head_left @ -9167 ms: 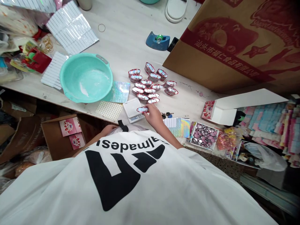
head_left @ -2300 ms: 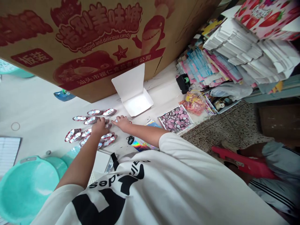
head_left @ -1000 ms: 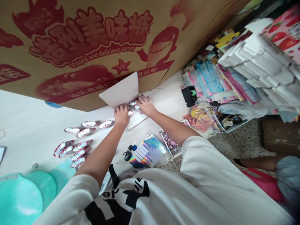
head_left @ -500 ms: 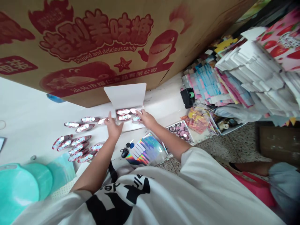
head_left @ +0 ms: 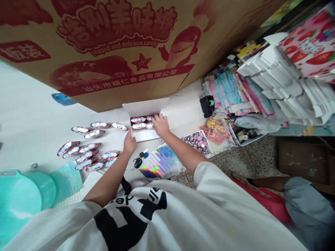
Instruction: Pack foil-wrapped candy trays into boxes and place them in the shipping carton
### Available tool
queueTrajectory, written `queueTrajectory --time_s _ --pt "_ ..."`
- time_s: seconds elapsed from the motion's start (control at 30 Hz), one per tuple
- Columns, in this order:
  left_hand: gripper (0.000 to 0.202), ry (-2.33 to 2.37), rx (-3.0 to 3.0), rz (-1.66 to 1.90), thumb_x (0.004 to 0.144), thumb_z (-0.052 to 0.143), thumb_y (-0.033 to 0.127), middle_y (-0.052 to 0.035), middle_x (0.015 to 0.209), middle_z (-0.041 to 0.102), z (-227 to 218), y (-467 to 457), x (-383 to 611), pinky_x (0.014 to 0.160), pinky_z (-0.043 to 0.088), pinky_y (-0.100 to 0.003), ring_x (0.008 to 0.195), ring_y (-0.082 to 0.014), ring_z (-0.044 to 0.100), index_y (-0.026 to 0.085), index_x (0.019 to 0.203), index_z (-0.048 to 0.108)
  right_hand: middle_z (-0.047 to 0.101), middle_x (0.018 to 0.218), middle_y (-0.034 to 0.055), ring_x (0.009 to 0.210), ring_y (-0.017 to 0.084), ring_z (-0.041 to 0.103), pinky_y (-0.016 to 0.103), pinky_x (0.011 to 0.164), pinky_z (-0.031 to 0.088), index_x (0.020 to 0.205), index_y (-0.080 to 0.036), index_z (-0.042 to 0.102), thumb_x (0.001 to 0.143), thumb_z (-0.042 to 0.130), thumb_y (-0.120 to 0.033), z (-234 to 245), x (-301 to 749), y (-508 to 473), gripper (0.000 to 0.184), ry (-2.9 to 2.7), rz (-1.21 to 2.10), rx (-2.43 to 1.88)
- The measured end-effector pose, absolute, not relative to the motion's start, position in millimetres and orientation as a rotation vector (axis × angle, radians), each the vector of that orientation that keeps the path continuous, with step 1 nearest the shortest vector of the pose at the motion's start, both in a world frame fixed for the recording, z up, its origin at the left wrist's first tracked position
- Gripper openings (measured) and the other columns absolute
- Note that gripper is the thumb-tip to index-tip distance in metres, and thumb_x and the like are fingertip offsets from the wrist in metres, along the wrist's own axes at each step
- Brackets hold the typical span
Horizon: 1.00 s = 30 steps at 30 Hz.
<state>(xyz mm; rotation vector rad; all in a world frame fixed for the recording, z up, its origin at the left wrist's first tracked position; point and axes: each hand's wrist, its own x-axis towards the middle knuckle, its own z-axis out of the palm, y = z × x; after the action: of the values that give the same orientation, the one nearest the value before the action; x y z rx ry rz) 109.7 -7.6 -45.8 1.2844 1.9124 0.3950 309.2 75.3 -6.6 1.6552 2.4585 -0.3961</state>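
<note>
A small white open box (head_left: pixel 142 134) lies on the table with its lid (head_left: pixel 145 105) raised. Foil-topped red cups (head_left: pixel 138 122) sit in a row inside it. My right hand (head_left: pixel 159 124) rests in the box on the cups at its right end, fingers curled over them. My left hand (head_left: pixel 130 143) is at the box's near left corner, fingers bent against its edge. Several more foil-topped cups (head_left: pixel 86 150) lie loose on the table to the left.
A big printed carton (head_left: pixel 110 52) stands just behind the box. A tray of pink badges (head_left: pixel 196 141), holographic sheets (head_left: pixel 157 164), keys (head_left: pixel 138 161), teal basins (head_left: pixel 23 198), and stacked flat boxes (head_left: pixel 282 80) surround me. Another person (head_left: pixel 295 209) sits at the right.
My left hand has drawn back from the box's side to its near corner. My right hand has moved further into the box. The lid has tipped lower.
</note>
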Motion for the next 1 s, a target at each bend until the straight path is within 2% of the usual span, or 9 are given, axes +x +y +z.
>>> queueTrajectory --time_s 0.1,0.27,0.5,0.57,0.7,0.8,0.87,0.93,1.0 --pt "0.070 1.948 1.247 0.317 0.087 0.042 0.014 -0.0084 0.148 0.054 -45 -9 107 0.114 0.042 -0.039 0.135 -0.0266 0.052 0.016 0.157 0.033 0.052 0.137 0.0208 0.121 0.035 0.042 0.045 0.096 0.034 0.139 -0.014 0.051 0.086 0.060 -0.019 -9 315 85 0.054 2.526 -0.357 1.579" --pt "0.071 1.959 1.196 0.289 0.084 0.047 0.013 -0.0088 0.132 0.067 -39 -13 97 0.107 0.048 -0.038 0.122 -0.0293 0.062 0.018 0.155 0.040 0.052 0.137 0.0209 0.118 0.034 0.043 0.044 0.094 0.034 0.134 -0.013 0.054 0.086 0.062 -0.025 -15 314 72 0.050 2.506 -0.348 1.649" --pt "0.069 1.944 1.200 0.305 0.086 0.048 0.012 -0.0080 0.136 0.065 -40 -53 94 0.107 0.048 -0.039 0.126 -0.0291 0.060 0.020 0.154 0.040 0.050 0.139 0.0223 0.115 0.034 0.044 0.044 0.092 0.036 0.126 -0.014 0.057 0.088 0.063 -0.027 -18 303 38 0.041 2.493 -0.310 1.714" --pt "0.066 1.897 1.223 0.295 0.088 0.050 0.018 -0.0084 0.138 0.063 -36 -64 93 0.107 0.048 -0.040 0.127 -0.0295 0.059 0.019 0.153 0.040 0.051 0.136 0.0216 0.115 0.034 0.044 0.044 0.092 0.036 0.127 -0.015 0.057 0.086 0.065 -0.026 -16 302 32 0.043 2.495 -0.328 1.699" --pt "0.062 1.868 1.442 0.369 0.091 0.057 0.044 -0.0134 0.142 0.059 -15 -86 72 0.110 0.045 -0.044 0.129 -0.0300 0.056 0.016 0.146 0.048 0.052 0.133 0.0212 0.114 0.035 0.045 0.046 0.093 0.037 0.133 -0.016 0.055 0.082 0.069 -0.020 -3 295 14 0.053 2.484 -0.366 1.789" --pt "0.068 1.906 1.752 0.386 0.086 0.066 0.050 -0.0144 0.146 0.054 2 -103 37 0.117 0.036 -0.047 0.137 -0.0308 0.048 0.019 0.144 0.049 0.053 0.130 0.0170 0.115 0.031 0.047 0.043 0.095 0.039 0.132 -0.019 0.057 0.089 0.058 -0.019 12 268 -4 0.042 2.728 -0.557 1.654" --pt "0.091 1.891 1.930 0.214 0.072 0.081 0.047 -0.0178 0.151 0.047 5 -113 13 0.120 0.028 -0.053 0.143 -0.0368 0.037 0.017 0.148 0.043 0.057 0.124 0.0131 0.113 0.026 0.049 0.038 0.097 0.041 0.126 -0.021 0.062 0.094 0.046 -0.014 19 233 -9 0.036 2.908 -0.750 1.383" --pt "0.106 1.833 2.033 -0.036 0.058 0.091 0.036 -0.0225 0.150 0.044 0 -116 -5 0.119 0.024 -0.056 0.143 -0.0422 0.034 0.014 0.149 0.040 0.057 0.126 0.0127 0.115 0.023 0.051 0.034 0.099 0.042 0.128 -0.020 0.061 0.093 0.040 -0.007 19 189 -3 0.042 2.934 -0.822 1.285" --pt "0.089 1.744 2.087 -0.208 0.064 0.085 0.026 -0.0225 0.141 0.050 -9 -115 -14 0.115 0.031 -0.053 0.135 -0.0401 0.041 0.013 0.143 0.047 0.049 0.141 0.0160 0.124 0.026 0.049 0.037 0.102 0.041 0.142 -0.018 0.050 0.089 0.042 -0.003 14 146 12 0.055 2.824 -0.735 1.396"
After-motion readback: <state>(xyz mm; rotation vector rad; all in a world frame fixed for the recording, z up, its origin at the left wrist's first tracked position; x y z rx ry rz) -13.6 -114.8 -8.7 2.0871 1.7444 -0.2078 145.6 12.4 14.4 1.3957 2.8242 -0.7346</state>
